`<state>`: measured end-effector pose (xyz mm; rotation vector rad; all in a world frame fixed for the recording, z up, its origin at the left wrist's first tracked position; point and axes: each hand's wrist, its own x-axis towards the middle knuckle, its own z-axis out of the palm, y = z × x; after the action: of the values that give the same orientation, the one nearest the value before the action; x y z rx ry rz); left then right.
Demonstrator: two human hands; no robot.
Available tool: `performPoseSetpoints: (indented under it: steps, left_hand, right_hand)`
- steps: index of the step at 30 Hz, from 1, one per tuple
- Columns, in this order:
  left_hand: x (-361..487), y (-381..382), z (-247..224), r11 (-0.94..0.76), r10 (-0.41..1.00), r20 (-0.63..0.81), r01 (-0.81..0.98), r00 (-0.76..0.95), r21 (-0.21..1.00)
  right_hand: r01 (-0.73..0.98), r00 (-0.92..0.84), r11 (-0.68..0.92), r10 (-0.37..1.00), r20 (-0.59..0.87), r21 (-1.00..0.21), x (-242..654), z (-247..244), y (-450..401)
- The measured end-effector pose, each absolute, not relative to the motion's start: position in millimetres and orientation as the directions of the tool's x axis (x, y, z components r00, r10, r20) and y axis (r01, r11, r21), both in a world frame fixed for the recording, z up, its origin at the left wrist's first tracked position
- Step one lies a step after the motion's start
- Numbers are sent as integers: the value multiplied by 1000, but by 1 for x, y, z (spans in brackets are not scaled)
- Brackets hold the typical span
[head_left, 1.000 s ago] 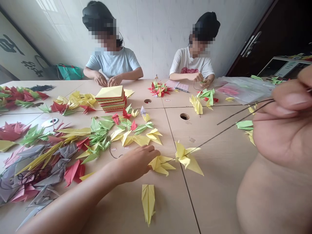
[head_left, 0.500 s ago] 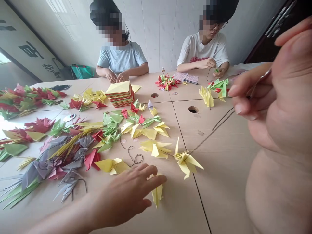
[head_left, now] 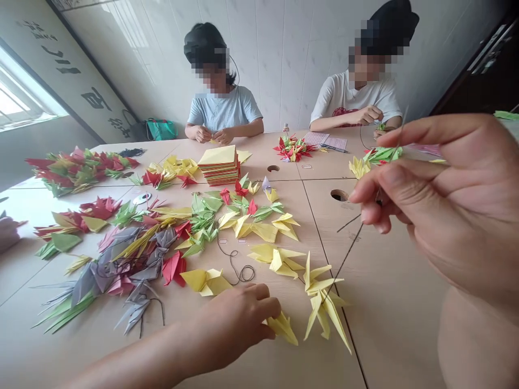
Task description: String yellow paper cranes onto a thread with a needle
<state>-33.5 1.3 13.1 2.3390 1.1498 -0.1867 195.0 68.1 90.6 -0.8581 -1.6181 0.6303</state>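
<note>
My left hand (head_left: pixel 243 319) is low in the middle, its fingers closed on a folded yellow paper crane (head_left: pixel 283 328) resting on the table. On the right, my right hand (head_left: pixel 430 189) is raised, pinching a thin needle (head_left: pixel 403 127) with dark thread (head_left: pixel 349 253) trailing from it. The thread slopes down to strung yellow cranes (head_left: pixel 324 302) just right of my left hand. More yellow cranes (head_left: pixel 278 259) lie behind them along the thread. Loose thread coils (head_left: pixel 243 273) sit beside another yellow crane (head_left: pixel 206 282). The left fingertips are partly hidden.
Heaps of coloured folded cranes (head_left: pixel 133 254) cover the left of the table (head_left: pixel 389 324). A stack of square paper (head_left: pixel 220 166) stands mid-table, near round holes (head_left: pixel 339 195). Across the table sit two people, one in a light blue shirt (head_left: pixel 227 111), one in white (head_left: pixel 332 100).
My left hand has closed on the yellow crane it was reaching over. My right hand has turned, showing the needle upright. The whole view has shifted, with things appearing further right and lower.
</note>
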Motion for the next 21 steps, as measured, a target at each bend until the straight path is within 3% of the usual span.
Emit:
performPoseSetpoints:
  steps: [3, 5, 8, 11, 16, 21]
  left_hand:
    - [-37, 6, 16, -536, 694, -312, 755, 649, 378]
    - [-40, 10, 18, -521, 684, -290, 727, 669, 447]
    - [-49, 24, 14, -406, 815, -166, 752, 555, 520]
    - [-57, 42, -1, -360, 928, 65, 845, 366, 396]
    - [-61, 56, -25, -417, 899, 43, 821, 436, 390]
    - [-67, 53, -19, -393, 908, 29, 823, 419, 410]
  right_hand:
    - [215, -172, 594, 804, 569, -775, 195, 87, 68]
    - [235, -204, 587, 809, 551, -775, 194, 85, 68]
    - [272, -210, 564, 825, 524, -780, 192, 83, 67]
    - [280, -209, 542, 840, 501, -792, 188, 82, 65]
    - [277, -222, 518, 854, 471, -809, 185, 81, 66]
    - [298, -207, 535, 844, 494, -790, 183, 77, 68]
